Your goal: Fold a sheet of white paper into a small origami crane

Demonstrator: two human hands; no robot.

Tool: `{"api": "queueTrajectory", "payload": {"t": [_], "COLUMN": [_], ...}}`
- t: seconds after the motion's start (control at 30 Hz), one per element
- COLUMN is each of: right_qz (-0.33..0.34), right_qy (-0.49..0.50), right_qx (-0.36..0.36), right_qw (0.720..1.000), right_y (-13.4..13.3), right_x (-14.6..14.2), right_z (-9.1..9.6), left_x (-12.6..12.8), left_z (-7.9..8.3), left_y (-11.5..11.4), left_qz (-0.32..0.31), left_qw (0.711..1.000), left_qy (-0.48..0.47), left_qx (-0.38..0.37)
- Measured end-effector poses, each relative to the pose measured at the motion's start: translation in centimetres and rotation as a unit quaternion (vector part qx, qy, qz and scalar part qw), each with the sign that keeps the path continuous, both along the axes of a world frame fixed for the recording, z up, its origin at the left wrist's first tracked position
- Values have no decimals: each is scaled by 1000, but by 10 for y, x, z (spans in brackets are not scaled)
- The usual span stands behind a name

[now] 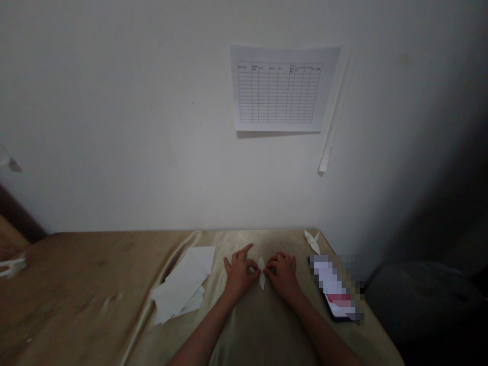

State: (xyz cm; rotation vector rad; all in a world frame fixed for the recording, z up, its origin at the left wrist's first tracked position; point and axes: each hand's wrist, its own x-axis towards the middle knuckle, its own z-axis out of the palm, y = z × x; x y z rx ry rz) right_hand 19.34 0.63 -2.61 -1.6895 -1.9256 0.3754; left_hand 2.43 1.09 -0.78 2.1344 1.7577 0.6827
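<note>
A small folded white paper (262, 281), narrow and diamond-shaped, stands point up between my two hands above the cloth-covered table. My left hand (241, 272) pinches its left edge between thumb and index finger, the other fingers spread outward. On the opposite edge, my right hand (282, 272) holds the paper with thumb and fingertips, its remaining fingers curled. Left of my left hand lies a loose pile of white paper sheets (185, 282). Beyond my right hand sits a folded paper figure (312, 241) with pointed ends, near the table's back right corner.
A phone (333, 290) with a lit, blurred-out screen lies right of my right hand. The brownish cloth (95, 295) has folds left of the pile. A printed table sheet (282, 89) hangs on the wall behind. Scissor-like white handles (13, 265) show at far left.
</note>
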Motion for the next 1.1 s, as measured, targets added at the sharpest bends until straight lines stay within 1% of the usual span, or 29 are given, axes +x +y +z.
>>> {"api": "queueTrajectory", "payload": {"t": [0.37, 0.6, 0.87, 1.1], "right_qz": [-9, -21, -30, -37], "right_qy": [-11, -5, -14, -34], "right_qx": [1, 2, -20, 3], "right_qw": [1000, 1000, 999, 999], "right_y": [0, 2, 4, 2], "right_x": [-2, -3, -3, -5], "right_z": [4, 2, 2, -2], "left_x": [1, -4, -4, -3], "left_z": [-1, -4, -3, 1], "left_y": [3, 5, 6, 2], "left_qz": [15, -11, -7, -2], "left_qw": [1000, 1000, 999, 999], "left_qy": [4, 19, 37, 39], "left_qx": [-7, 0, -7, 7]}}
